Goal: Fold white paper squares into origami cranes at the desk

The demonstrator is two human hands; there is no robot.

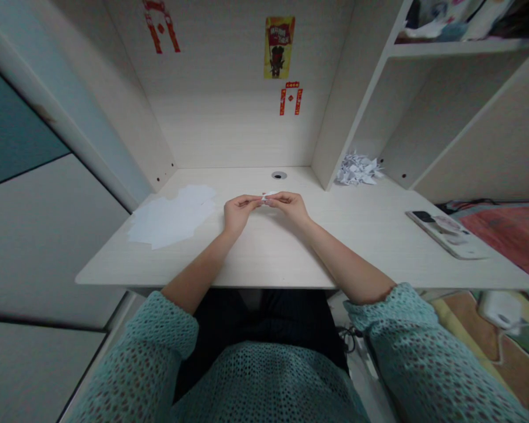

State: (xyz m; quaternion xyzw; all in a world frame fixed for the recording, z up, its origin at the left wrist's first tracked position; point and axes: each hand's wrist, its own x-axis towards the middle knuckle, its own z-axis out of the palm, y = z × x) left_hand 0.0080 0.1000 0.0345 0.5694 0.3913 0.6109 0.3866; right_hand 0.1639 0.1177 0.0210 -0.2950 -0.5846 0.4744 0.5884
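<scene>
Head view: left hand [238,212] and right hand [291,207] pinch a small white paper piece [268,196]

Both hands are closed in a pinch, thumbs against fingers, and grip the small white paper piece between them above the middle of a cream wood-grain surface [264,261]. The fingers hide most of the piece, so its shape is hard to make out. At 9 o'clock from the hands lie overlapping thin white paper sheets [171,214], their number impossible to count. At 2 o'clock, beside a white shelf upright [355,88], sits a heap of small folded white paper pieces [358,170], too tangled to count. One flat smartphone in a pale patterned case [445,232] lies at 3 o'clock. At 12 o'clock, the back wall carries one yellow-and-red paper poster [279,47], its lettering too small to read, and two red paper hangings [161,26] [291,100], also unreadable. Teal openwork knit sleeves [158,346] cover both forearms up to the elbows.
</scene>
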